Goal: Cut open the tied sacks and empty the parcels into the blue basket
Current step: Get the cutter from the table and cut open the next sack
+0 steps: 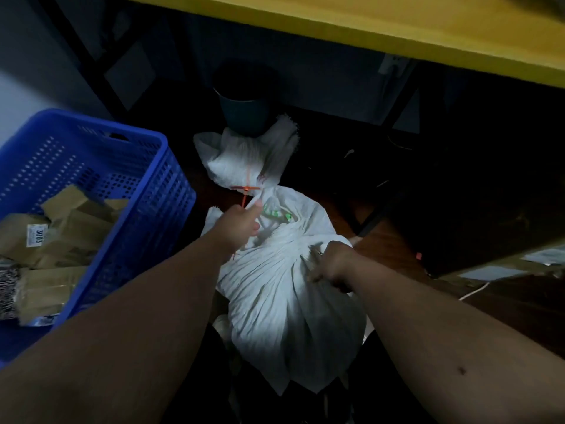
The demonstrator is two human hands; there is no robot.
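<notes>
**Soft sack, gripped by its gathers**

The bulging white woven sack (284,289) lay on the floor right of the blue perforated plastic basket (146,191), which already held brown parcels (61,234). The left hand (241,224) clutched cloth near the orange zip tie (246,188) at its far neck; the right hand (333,264) bunched fabric mid-body. It looked limp, lumpy, probably weighty: best held by its gathers

You're in a dim parcel-sorting corner — a back room or small depot, by the look of it. A blue basket (101,166) holds brown labelled parcels (58,231), tied white sacks (275,270) sit on the floor, and a yellow worktable (367,22) stands above — with a dark bin (244,111) beneath it.
</notes>
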